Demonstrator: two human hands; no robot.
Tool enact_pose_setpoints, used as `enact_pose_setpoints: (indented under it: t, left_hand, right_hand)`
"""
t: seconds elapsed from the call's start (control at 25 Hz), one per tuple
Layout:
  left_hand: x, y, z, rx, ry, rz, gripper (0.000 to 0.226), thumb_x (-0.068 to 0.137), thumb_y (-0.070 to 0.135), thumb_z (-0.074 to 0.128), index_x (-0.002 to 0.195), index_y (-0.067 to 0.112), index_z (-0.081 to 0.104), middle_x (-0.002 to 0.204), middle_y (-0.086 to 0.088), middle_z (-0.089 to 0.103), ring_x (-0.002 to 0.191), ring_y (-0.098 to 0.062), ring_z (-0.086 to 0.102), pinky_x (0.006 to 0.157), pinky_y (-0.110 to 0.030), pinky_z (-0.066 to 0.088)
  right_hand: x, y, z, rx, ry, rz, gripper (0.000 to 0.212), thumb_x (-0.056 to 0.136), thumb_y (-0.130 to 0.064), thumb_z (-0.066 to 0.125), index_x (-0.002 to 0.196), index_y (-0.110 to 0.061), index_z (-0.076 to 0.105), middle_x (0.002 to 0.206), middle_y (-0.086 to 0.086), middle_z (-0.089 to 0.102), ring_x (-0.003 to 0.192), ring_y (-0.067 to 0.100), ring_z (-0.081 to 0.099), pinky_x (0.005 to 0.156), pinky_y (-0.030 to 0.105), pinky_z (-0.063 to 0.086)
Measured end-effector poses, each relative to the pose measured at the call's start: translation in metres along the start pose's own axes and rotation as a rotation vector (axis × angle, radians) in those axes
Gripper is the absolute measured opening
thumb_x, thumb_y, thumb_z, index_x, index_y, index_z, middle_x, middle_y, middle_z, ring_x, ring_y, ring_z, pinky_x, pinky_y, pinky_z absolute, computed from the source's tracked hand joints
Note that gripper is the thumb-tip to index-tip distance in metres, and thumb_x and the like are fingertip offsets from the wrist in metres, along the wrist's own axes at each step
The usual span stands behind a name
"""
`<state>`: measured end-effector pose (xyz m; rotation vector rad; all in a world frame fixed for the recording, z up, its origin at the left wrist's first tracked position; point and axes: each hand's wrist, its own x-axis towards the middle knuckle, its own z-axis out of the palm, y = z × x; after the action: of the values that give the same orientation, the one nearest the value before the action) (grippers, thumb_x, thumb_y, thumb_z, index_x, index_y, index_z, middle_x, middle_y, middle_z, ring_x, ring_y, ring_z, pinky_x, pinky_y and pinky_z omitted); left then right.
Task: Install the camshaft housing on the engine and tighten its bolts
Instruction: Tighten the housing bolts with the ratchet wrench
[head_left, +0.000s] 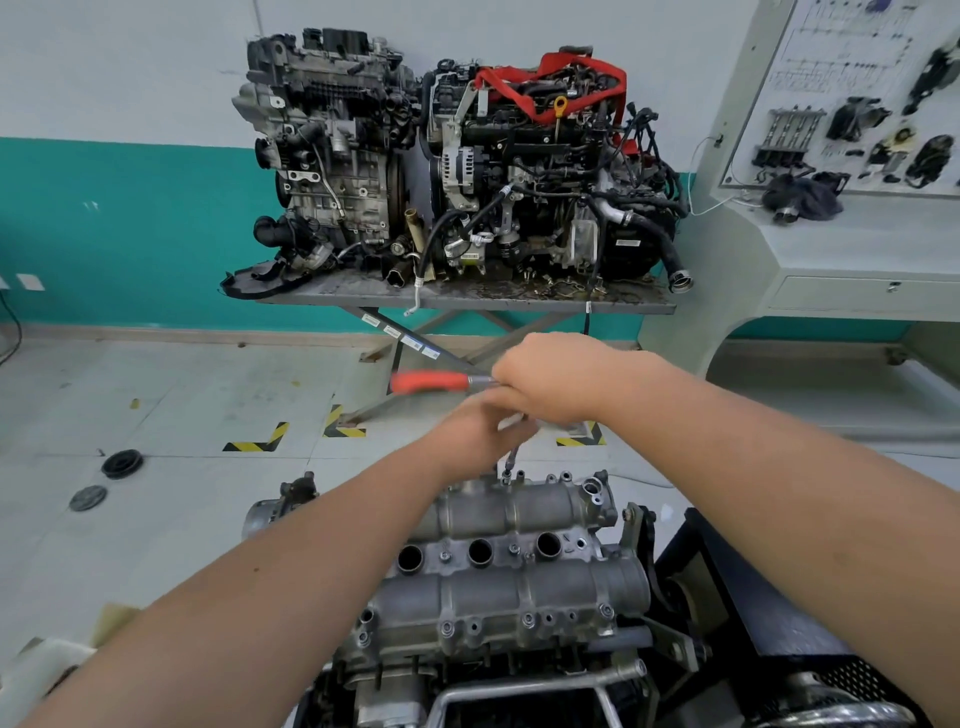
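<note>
Room: on a pale tiled workshop floor (171, 395) with yellow-and-black corner marks, a wall painted white above and teal below; two black round parts (122, 464) lie on the floor at left.
Table: a grey scissor-lift table (467, 301) by the wall carries two dirty complete engines (452, 166) side by side, the right one draped with a red strap (550, 85).
Side stand: a pale display board (841, 98) at right holds mounted parts.
Camshaft housing: the camshaft housing (514, 577) is bare grey cast metal — two long rounded humps with a row of three dark round holes between them, bolt heads along its edges; it sits on top of the engine (395, 680) low in the middle of the view.
Tool: a ratchet with a red handle (431, 382) points left; its thin extension (510, 460) drops to a bolt on the housing's far edge.
Right grip: the right hand (550, 376) is curled round the ratchet's head end, above the housing's far side.
Left grip: the left hand (478, 431) sits just below the right, fingers pinching the extension — blurred, so the hold is not sharp.
</note>
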<state>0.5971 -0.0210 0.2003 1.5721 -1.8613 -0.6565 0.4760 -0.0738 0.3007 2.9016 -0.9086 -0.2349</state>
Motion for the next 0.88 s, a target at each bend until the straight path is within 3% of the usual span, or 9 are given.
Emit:
enact_pose_setpoints:
  t: [0.08,0.2,0.36,0.44,0.56,0.64,0.72,0.8,0.88]
  left_hand:
    - [0.002,-0.018,0.014,0.189,-0.024,-0.057,0.034,0.099,0.034,0.059,0.126,0.014,0.061,0.128,0.001,0.062,0.123,-0.011,0.054,0.104,-0.034,0.042]
    - [0.005,-0.041,0.030,0.250,-0.161,-0.224,0.036,0.102,0.038,0.051,0.127,0.017,0.064,0.133,-0.007,0.054,0.124,-0.026,0.052,0.105,-0.040,0.040]
    - [0.002,-0.052,0.044,0.297,-0.268,-0.226,0.037,0.108,0.034,0.038,0.118,0.009,0.063,0.119,-0.013,0.059,0.114,-0.029,0.054,0.096,-0.035,0.039]
    - [0.004,-0.054,0.048,0.314,-0.243,-0.234,0.037,0.107,0.036,0.037,0.102,0.010,0.062,0.107,-0.010,0.061,0.108,-0.031,0.055,0.092,-0.038,0.041]
    - [0.009,-0.056,0.051,0.365,-0.215,-0.224,0.041,0.107,0.037,0.036,0.098,0.006,0.060,0.105,-0.011,0.062,0.106,-0.033,0.056,0.093,-0.040,0.041]
    - [0.012,-0.056,0.053,0.410,-0.239,-0.215,0.036,0.107,0.030,0.035,0.112,0.004,0.060,0.119,-0.014,0.063,0.112,-0.034,0.055,0.094,-0.037,0.042]
    - [0.013,-0.053,0.056,0.327,-0.204,-0.207,0.034,0.107,0.022,0.037,0.127,0.002,0.057,0.124,-0.007,0.063,0.120,-0.033,0.054,0.089,-0.026,0.046]
    - [0.013,-0.049,0.057,0.272,-0.170,-0.250,0.040,0.109,0.026,0.033,0.137,0.006,0.053,0.130,-0.005,0.060,0.126,-0.031,0.049,0.085,-0.021,0.036]
    - [0.012,-0.051,0.057,0.300,-0.221,-0.290,0.043,0.109,0.033,0.025,0.141,0.015,0.048,0.140,-0.013,0.052,0.126,-0.032,0.044,0.096,-0.031,0.032]
  right_hand:
    - [0.008,-0.002,0.002,0.368,-0.033,0.177,0.035,0.103,-0.040,0.040,0.078,-0.020,0.055,0.069,-0.004,0.066,0.063,0.017,0.059,0.054,0.030,0.036]
    - [0.013,-0.012,0.018,1.426,-0.029,0.472,0.018,0.098,-0.018,0.043,0.106,-0.006,0.053,0.075,0.007,0.076,0.065,0.016,0.072,0.065,0.032,0.046]
    - [0.009,-0.019,0.055,2.494,0.556,0.536,0.015,0.099,-0.008,0.040,0.098,-0.001,0.053,0.079,0.019,0.069,0.070,0.028,0.072,0.073,0.034,0.061]
    - [0.004,-0.020,0.073,2.351,0.628,0.434,0.032,0.104,-0.032,0.043,0.101,-0.013,0.068,0.090,0.011,0.075,0.084,0.022,0.073,0.074,0.029,0.058]
    - [-0.004,-0.032,0.092,1.602,0.707,0.259,0.038,0.094,-0.062,0.043,0.121,-0.049,0.066,0.126,-0.009,0.068,0.117,0.003,0.061,0.097,0.021,0.048]
    - [0.001,-0.035,0.102,1.090,0.973,0.088,0.040,0.099,-0.040,0.051,0.133,-0.024,0.064,0.141,0.000,0.058,0.131,0.009,0.052,0.107,0.022,0.041]
    - [0.011,-0.028,0.096,0.603,1.116,-0.024,0.029,0.093,-0.008,0.062,0.120,-0.007,0.071,0.136,0.015,0.061,0.123,0.032,0.058,0.100,0.039,0.049]
    - [0.017,-0.019,0.080,0.274,0.970,-0.076,0.033,0.079,0.007,0.064,0.109,-0.004,0.074,0.119,0.015,0.069,0.109,0.038,0.063,0.084,0.043,0.051]
    - [0.014,-0.016,0.061,0.013,0.668,-0.023,0.031,0.084,-0.002,0.056,0.112,-0.009,0.068,0.106,0.009,0.067,0.102,0.035,0.061,0.075,0.039,0.040]
